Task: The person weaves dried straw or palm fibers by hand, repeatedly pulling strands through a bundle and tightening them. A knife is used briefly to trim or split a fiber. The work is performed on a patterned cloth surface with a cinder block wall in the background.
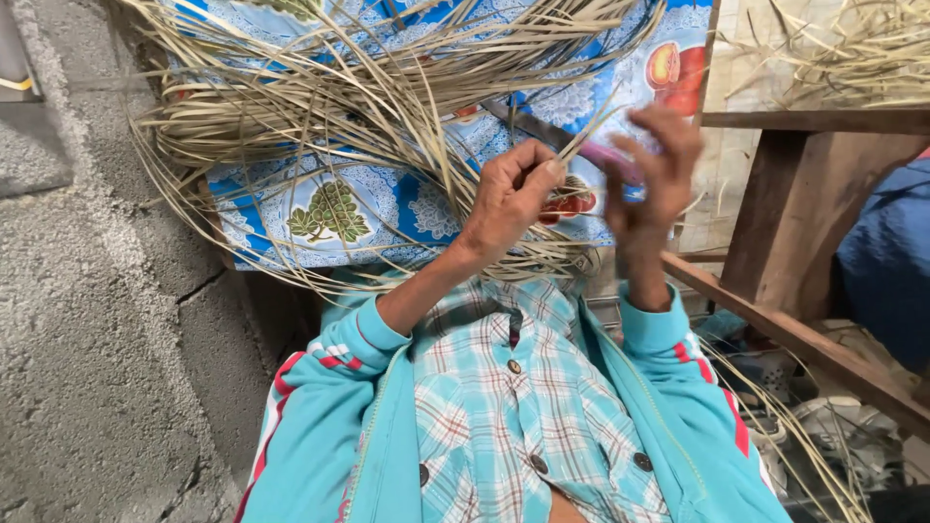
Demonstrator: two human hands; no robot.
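Strips of dry, pale straw lay in a loose tangled bundle across the table, which wore a blue cloth printed with fruit and leaves. We held our left hand over the near edge of that bundle, its grip closed in a pinch on one thin strip. Our right hand was raised just beside it, blurred, its fingers curled around a small pink object; we could not tell what that object was. Both hands were close together, just above the cloth. Below them showed our turquoise jacket with red and white sleeve stripes, open over a checked shirt. A grey concrete wall stood to the left, and a wooden frame to the right, with more straw lying behind it.
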